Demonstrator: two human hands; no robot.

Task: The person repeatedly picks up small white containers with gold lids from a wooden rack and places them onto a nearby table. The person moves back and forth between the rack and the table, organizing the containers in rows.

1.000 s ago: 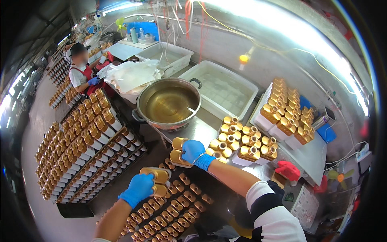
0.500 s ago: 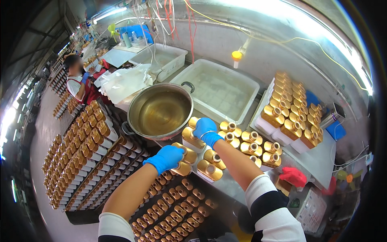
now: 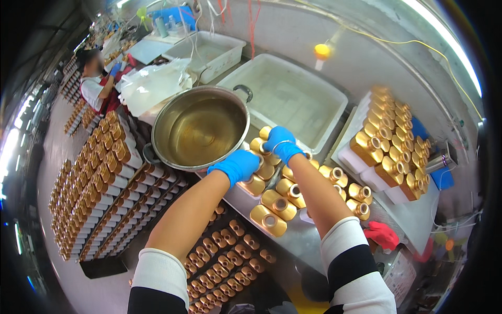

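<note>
My left hand [image 3: 240, 165], in a blue glove, has its fingers curled round a gold-and-white bottle [image 3: 265, 170] beside the steel pot [image 3: 172, 157]. Just to the right, my blue-gloved right hand [image 3: 282, 143] closes on another gold bottle [image 3: 258, 145] in the same cluster. The fingertips of both hands are partly hidden among the bottles. More gold-shouldered bottles with open necks [image 3: 278, 204] stand on the metal table [image 3: 251, 225] in front of and under my right forearm. The pot holds a brownish clear liquid.
A white plastic tub [image 3: 345, 99] lies behind the bottles. Stacked bottles [image 3: 389, 167] stand at the right, beside a red cloth [image 3: 381, 235]. Tiered racks of bottles [image 3: 99, 178] fill the left, with more below the table. A co-worker [image 3: 99, 83] stands far left.
My left hand has moved up and right with its bottles, from the table's front edge to near my right hand. The view has shifted slightly.
</note>
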